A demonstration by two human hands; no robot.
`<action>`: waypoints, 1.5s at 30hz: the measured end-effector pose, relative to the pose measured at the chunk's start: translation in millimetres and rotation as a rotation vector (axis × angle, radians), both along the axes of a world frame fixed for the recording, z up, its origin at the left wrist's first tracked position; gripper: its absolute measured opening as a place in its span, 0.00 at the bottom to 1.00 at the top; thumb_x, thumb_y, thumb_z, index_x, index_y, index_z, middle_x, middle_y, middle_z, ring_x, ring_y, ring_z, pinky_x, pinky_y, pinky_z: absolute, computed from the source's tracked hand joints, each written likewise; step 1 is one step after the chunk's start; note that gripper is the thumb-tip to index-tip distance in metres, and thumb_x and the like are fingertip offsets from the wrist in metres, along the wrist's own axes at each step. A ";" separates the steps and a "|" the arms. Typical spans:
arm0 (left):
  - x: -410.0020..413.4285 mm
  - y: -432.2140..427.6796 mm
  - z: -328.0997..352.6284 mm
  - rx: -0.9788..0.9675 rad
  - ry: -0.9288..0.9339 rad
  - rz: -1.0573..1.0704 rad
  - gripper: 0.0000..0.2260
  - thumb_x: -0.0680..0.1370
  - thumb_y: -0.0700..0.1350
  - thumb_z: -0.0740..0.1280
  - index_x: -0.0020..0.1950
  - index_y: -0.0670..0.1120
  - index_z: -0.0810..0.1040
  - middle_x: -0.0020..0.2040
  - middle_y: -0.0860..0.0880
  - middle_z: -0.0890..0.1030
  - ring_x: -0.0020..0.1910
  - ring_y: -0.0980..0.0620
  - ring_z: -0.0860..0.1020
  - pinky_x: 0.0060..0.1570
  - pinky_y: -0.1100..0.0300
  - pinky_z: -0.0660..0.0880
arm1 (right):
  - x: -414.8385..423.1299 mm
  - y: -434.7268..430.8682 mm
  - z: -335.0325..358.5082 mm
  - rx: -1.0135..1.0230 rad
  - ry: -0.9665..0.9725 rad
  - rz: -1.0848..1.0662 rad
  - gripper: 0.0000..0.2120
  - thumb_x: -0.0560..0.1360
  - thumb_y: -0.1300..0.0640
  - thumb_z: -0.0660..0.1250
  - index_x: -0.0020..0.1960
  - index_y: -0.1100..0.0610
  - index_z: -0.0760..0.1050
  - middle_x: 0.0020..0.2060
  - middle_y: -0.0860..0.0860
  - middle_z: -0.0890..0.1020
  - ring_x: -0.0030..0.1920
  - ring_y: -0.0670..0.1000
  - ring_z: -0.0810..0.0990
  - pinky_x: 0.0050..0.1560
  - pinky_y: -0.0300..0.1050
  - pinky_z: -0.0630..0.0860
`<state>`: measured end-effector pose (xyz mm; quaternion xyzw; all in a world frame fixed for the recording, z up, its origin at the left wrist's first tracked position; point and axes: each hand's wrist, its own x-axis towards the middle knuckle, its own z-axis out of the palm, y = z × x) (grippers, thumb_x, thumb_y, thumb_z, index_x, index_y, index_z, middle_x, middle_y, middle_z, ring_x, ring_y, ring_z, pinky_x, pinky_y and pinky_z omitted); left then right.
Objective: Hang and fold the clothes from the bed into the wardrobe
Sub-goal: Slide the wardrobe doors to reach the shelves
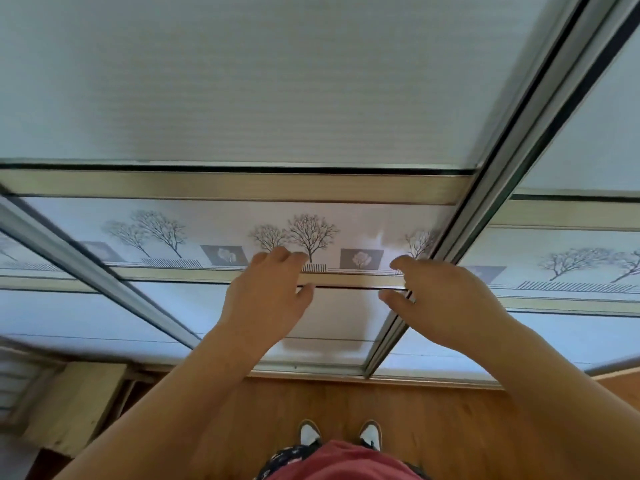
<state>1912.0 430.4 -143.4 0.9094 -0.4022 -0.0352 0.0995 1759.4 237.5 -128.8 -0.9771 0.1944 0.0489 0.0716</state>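
Two hands, left hand and right hand, both loosely spread, hover before one wardrobe door.

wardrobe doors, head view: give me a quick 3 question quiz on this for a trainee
1. True or false: the left hand holds a garment.
2. What is printed on the patterned band across the wardrobe door? A birds, B bare trees, C letters.
3. Fill in: the ____ hand is the one nearer the slanting metal frame between the door panels.

Key: 1 false, both hands hold nothing. 2 B. 3 right; the right hand overlaps that frame in the picture.
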 end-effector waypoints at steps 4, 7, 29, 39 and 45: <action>13.4 9.8 23.5 -0.449 -0.275 0.050 0.25 0.76 0.51 0.71 0.73 0.50 0.71 0.71 0.45 0.69 0.70 0.42 0.67 0.47 0.44 0.82 | 16.6 15.1 34.3 -0.074 -0.554 0.016 0.24 0.78 0.46 0.67 0.70 0.53 0.72 0.60 0.52 0.81 0.58 0.57 0.80 0.54 0.54 0.80; 39.2 10.4 31.9 -0.514 -0.432 0.032 0.36 0.74 0.51 0.74 0.79 0.50 0.62 0.80 0.38 0.54 0.80 0.37 0.51 0.67 0.38 0.70 | 35.5 14.5 54.2 -0.231 -0.802 0.114 0.28 0.76 0.53 0.71 0.74 0.58 0.70 0.74 0.61 0.68 0.75 0.62 0.65 0.72 0.59 0.67; 140.5 69.9 23.3 -0.329 -0.585 0.110 0.52 0.69 0.66 0.72 0.83 0.51 0.47 0.80 0.36 0.38 0.80 0.34 0.41 0.74 0.32 0.54 | 83.7 26.6 108.5 -0.176 -1.121 0.121 0.23 0.78 0.50 0.68 0.71 0.55 0.71 0.67 0.56 0.69 0.63 0.55 0.72 0.58 0.53 0.75; 114.9 85.5 62.3 -0.618 -0.276 0.223 0.46 0.74 0.67 0.64 0.83 0.50 0.44 0.82 0.48 0.37 0.81 0.48 0.39 0.72 0.42 0.64 | 150.5 28.2 138.1 0.321 -1.008 0.045 0.31 0.82 0.42 0.59 0.80 0.48 0.53 0.57 0.42 0.75 0.49 0.38 0.74 0.52 0.46 0.75; 115.3 71.2 170.5 -0.734 -0.517 0.075 0.37 0.81 0.62 0.62 0.83 0.52 0.49 0.83 0.47 0.44 0.81 0.50 0.41 0.73 0.61 0.48 | 174.6 56.9 97.2 0.511 -0.844 0.129 0.33 0.79 0.37 0.60 0.79 0.47 0.56 0.64 0.44 0.79 0.60 0.46 0.80 0.60 0.55 0.80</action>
